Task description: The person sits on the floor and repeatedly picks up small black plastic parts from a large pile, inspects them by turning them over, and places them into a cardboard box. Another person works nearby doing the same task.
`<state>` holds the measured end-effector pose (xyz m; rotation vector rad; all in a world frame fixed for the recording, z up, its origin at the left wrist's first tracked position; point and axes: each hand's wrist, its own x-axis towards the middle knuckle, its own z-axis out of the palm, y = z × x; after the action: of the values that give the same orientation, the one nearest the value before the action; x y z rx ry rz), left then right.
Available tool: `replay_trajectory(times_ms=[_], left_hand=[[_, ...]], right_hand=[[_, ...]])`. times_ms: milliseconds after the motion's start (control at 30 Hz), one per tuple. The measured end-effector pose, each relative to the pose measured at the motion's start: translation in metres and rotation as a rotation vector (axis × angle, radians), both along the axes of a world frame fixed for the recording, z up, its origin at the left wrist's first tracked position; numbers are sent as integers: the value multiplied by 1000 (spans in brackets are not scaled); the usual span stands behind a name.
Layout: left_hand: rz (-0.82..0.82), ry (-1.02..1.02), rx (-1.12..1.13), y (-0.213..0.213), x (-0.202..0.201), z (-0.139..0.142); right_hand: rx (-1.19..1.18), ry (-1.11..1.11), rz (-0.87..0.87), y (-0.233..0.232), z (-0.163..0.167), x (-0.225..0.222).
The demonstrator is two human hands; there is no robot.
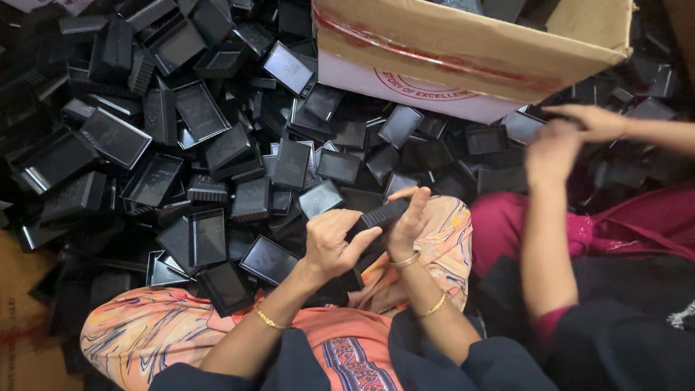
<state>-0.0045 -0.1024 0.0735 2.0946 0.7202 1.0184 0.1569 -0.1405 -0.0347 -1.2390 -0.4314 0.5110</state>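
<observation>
Two hands, left (329,242) and right (409,217), pinch one ribbed black tray (384,214) between them above the lap, while a big heap of trays (195,145) lies loose beside a carton (463,43).

I see one small black plastic tray (381,215), rectangular and shallow, with fine ribbing along its side wall. It is tilted, its long edge running from lower left up to upper right, so that the ribbed side shows rather than the hollow. It sits above the lap, clear of the heap, gripped at its two ends between the left hand (331,245) and the right hand (410,217).
</observation>
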Motion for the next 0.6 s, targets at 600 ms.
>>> replay_trajectory(times_ms=[600], left_hand=[[454,349,47,131,-46,-82]], right_hand=[[-106,-1153,-108,116,141,144]])
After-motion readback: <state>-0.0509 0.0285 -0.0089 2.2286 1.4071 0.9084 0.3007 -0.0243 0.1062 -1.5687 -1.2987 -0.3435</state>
